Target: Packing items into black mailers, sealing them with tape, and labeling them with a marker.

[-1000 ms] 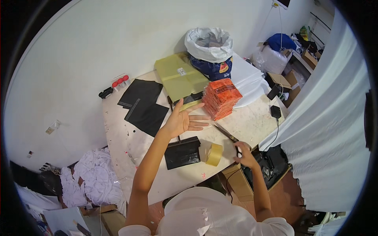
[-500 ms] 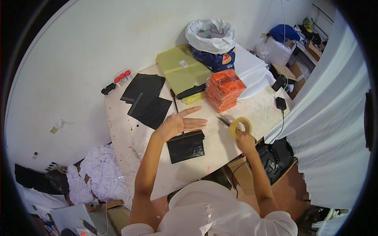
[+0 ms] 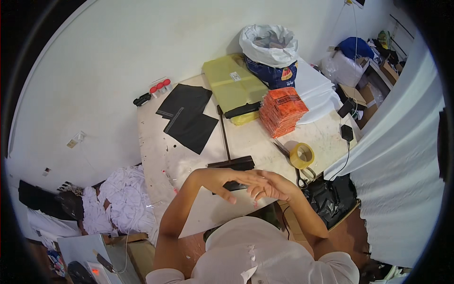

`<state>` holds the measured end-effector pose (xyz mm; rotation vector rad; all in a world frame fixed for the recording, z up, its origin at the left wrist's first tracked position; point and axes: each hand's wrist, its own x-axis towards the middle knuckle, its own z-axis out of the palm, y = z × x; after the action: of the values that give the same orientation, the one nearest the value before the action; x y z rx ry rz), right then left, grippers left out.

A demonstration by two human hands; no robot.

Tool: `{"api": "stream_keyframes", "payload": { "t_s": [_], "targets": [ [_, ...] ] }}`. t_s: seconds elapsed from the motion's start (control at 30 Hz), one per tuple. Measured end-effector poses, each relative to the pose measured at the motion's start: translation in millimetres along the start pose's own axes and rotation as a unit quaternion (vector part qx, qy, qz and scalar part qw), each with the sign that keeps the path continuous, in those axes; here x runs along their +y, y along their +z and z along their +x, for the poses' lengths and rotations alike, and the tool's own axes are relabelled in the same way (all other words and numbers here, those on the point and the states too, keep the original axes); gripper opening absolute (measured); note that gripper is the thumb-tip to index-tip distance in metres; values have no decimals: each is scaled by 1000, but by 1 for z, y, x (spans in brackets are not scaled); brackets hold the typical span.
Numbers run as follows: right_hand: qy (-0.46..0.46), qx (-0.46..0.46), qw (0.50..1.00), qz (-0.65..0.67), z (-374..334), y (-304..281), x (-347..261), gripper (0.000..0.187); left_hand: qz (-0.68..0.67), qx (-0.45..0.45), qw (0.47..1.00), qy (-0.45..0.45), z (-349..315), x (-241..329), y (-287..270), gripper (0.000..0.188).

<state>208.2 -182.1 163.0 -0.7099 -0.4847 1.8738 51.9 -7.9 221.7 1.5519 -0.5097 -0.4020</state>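
My left hand (image 3: 226,181) lies flat with its fingers spread, pointing right, over a black packet (image 3: 232,164) near the front edge of the pale table (image 3: 156,151). My right hand (image 3: 273,185) sits just to its right with loose, parted fingers, touching the left hand's fingertips. It holds nothing. A roll of yellowish tape (image 3: 301,155) stands on the table to the right of the hands. Scissors (image 3: 284,149) lie beside the roll.
Behind the hands are a stack of orange packets (image 3: 283,110), a yellow-green bundle (image 3: 234,85), black sheets (image 3: 189,116), a thin black rod (image 3: 223,132), white sheets (image 3: 316,90) and a white sack (image 3: 269,45). White cloth (image 3: 118,199) is piled on the floor at left; a curtain (image 3: 402,165) hangs at right.
My right hand has let go of the tape roll, now on the table at right, and moved left to meet my left hand. The left hand stays on the black packet.
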Motion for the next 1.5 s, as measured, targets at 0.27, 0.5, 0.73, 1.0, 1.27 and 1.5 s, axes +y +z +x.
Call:
{"api": "stream_keyframes", "payload": {
  "t_s": [0.27, 0.5, 0.73, 1.0, 1.27, 1.5],
  "targets": [
    [-142, 170, 962, -162, -5, -7, -7, 45, 173, 110, 979, -8, -25, 10, 19, 61],
    [-232, 284, 893, -259, 10, -27, 1, 39, 15, 380, 909, -170, -56, -22, 30, 14],
    [-242, 357, 865, -255, 40, -40, 18, 9, -89, 453, 882, -95, -85, -68, 36, 31],
    [-282, 400, 820, -297, 74, -68, 54, 10, -91, 627, 763, -128, -81, -127, 39, 41],
    [-249, 434, 791, -352, 83, -68, 67, 11, 45, 691, 691, -208, -76, -143, 37, 59],
    [-313, 473, 660, -493, 99, -66, 74, 18, 130, 733, 641, -186, -75, -180, 31, 53]
  ]
}}
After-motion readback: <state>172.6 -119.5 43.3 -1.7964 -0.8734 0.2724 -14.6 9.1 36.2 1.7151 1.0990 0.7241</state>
